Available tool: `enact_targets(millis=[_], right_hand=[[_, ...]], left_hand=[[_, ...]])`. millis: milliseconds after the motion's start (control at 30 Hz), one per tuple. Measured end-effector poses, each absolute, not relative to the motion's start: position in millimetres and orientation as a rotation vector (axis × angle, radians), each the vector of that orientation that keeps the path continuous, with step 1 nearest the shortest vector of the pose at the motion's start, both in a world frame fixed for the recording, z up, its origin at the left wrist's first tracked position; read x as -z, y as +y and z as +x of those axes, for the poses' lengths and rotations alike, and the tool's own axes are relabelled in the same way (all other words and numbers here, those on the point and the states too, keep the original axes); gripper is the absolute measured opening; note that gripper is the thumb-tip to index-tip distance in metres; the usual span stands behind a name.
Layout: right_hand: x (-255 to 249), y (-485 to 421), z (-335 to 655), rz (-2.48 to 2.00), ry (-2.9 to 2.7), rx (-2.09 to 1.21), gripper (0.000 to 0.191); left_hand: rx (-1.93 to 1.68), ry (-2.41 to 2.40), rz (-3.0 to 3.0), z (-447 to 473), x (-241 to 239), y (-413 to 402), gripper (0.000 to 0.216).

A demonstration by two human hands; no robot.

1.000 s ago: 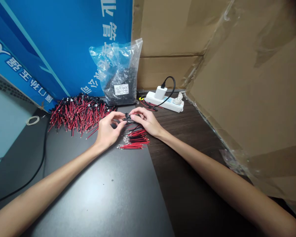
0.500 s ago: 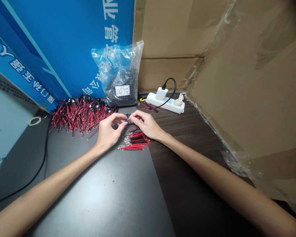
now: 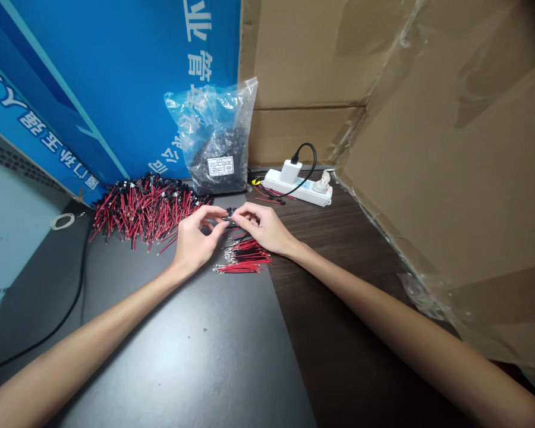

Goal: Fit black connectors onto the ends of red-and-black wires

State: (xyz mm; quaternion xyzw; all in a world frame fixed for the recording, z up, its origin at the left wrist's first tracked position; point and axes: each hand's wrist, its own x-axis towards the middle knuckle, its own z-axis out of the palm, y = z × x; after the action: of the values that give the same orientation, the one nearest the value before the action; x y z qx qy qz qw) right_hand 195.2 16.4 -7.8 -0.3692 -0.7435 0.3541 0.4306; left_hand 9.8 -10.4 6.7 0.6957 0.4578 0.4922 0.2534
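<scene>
Surface (image 3: 169,333) is looking smooth, grey, semi-gloss, showing dark wood grain toward right edge. Near far edge, clear plastic bag (image 3: 218,142) is creasing, shining; power strip (image 3: 311,193) is looking smooth plastic. Wires (image 3: 252,254) are showing plastic-like coating, silvery metallic tips. Cardboard (image 3: 312,59) is looking matt.

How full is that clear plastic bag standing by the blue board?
Partly full: dark contents fill the lower part of the bag, while its top shows the blue board behind.
</scene>
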Motion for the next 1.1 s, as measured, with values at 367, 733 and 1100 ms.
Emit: enact_targets(millis=[367, 733, 1100], right_hand=[[8.3, 16.1, 195.5, -0.928, -1.860, -0.868, 0.026], [7.3, 14.9, 196.2, -0.968, -1.848, -0.847, 0.028], [6.3, 14.6, 197.7, -0.934, -1.851, -0.912, 0.027]], left_hand=[[-1.314, 1.261, 1.903, 9.6, -8.8, -11.1, 0.012], [-1.298, 1.326, 1.927, 7.8, -5.1, -10.3, 0.014], [-1.299, 1.344, 1.949, 8.1, -8.0, -12.3, 0.010]])
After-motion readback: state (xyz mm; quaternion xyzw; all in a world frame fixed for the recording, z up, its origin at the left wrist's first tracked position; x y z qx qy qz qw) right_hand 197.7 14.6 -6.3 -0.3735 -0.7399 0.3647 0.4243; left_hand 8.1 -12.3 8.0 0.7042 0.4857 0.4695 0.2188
